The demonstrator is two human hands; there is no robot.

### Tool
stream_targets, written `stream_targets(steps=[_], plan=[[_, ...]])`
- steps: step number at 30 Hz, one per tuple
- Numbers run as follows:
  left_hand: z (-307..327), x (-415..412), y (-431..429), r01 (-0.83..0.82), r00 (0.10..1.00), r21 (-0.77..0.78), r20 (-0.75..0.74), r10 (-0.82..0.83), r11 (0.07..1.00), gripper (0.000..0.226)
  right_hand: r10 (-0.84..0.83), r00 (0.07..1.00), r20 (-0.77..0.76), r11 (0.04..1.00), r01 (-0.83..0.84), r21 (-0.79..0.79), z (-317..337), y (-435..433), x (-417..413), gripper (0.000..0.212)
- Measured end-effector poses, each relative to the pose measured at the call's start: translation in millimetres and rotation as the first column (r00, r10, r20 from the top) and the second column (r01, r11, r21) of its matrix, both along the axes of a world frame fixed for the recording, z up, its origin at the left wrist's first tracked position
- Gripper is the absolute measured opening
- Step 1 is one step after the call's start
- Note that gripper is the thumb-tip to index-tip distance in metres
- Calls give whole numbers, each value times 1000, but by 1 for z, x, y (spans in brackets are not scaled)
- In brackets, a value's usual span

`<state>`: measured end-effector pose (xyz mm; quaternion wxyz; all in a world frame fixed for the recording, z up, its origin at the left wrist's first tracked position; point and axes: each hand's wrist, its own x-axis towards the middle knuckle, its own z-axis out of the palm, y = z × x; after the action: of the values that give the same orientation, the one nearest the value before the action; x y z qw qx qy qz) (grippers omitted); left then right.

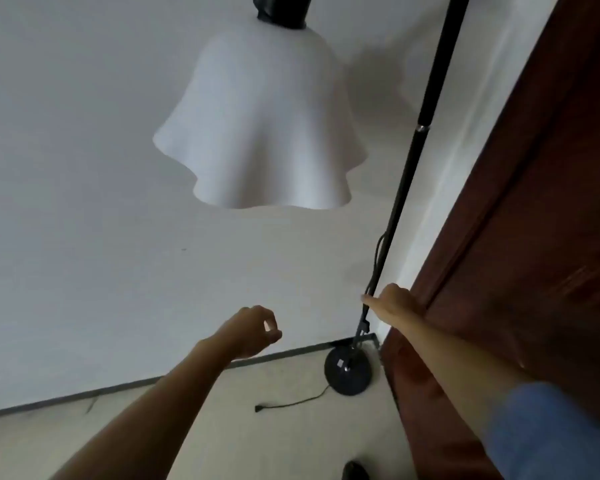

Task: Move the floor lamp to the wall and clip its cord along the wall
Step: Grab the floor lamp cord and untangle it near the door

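Observation:
The floor lamp has a black pole [426, 109], a wavy white shade [260, 133] hanging at the top centre, and a round black base [347, 370] on the floor in the corner. My right hand [392, 303] is wrapped around the lower pole, where the black cord [378, 258] runs along it. The cord's end with its plug [258, 408] lies loose on the floor left of the base. My left hand [253, 329] hovers in front of the white wall [84, 202], fingers curled with thumb and forefinger pinched together; I cannot tell whether something small is between them.
A dark red-brown wooden door or cabinet [520, 271] fills the right side, right next to the pole. A grey skirting strip [118, 384] runs along the foot of the wall. The floor [239, 438] is pale. A dark shoe tip [355, 471] shows at the bottom edge.

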<state>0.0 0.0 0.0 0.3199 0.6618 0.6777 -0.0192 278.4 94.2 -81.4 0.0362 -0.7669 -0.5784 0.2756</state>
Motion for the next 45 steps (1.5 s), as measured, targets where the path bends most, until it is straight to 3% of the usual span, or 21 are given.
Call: stream_targets(steps=[5, 11, 17, 20, 24, 26, 28, 34, 37, 41, 43, 45], plan=[[-22, -8, 3, -97, 995, -58, -13, 96, 994, 27, -53, 994, 96, 998, 56, -28, -28, 22, -11, 57], [-39, -25, 0, -173, 985, -104, -6, 173, 979, 27, -33, 996, 88, 998, 28, 56, -57, 31, -7, 51], [-47, -33, -1, -188, 981, -123, 11, 191, 974, 26, -113, 990, 90, 988, 102, 113, -62, 29, -7, 50], [-51, -41, -2, -183, 983, -125, 8, 185, 975, 25, -98, 995, -29, 991, 100, 86, -70, 15, -12, 40], [-59, -56, -9, -178, 984, -132, 2, 180, 975, 25, -169, 951, -258, 980, 133, -151, -94, -20, -21, 27], [-62, -65, -15, -179, 984, -135, -4, 180, 975, 23, -299, 874, -384, 942, 208, -262, -97, -34, -26, 33], [-64, -77, -22, -169, 986, -135, -14, 168, 976, 21, -373, 783, -497, 916, 228, -330, -85, -45, -36, 22], [-64, -97, -35, -161, 986, -119, 28, 166, 980, 23, -378, 406, -832, 924, 228, -308, 8, -55, -68, 16], [-54, -87, -39, -194, 956, -119, 198, 215, 974, 33, -337, 224, -915, 934, 204, -294, 63, -61, -80, 15], [-30, -59, -45, -213, 785, -231, 538, 308, 949, 41, -347, -6, -938, 926, 155, -343, 126, -71, -90, 16], [-23, -49, -49, -187, 738, -305, 584, 338, 934, 51, -338, -79, -938, 926, 153, -346, 149, -71, -90, 15], [-20, -42, -54, -115, 764, -327, 574, 294, 938, 63, -322, -142, -936, 923, 170, -344, 166, -68, -87, 13]])
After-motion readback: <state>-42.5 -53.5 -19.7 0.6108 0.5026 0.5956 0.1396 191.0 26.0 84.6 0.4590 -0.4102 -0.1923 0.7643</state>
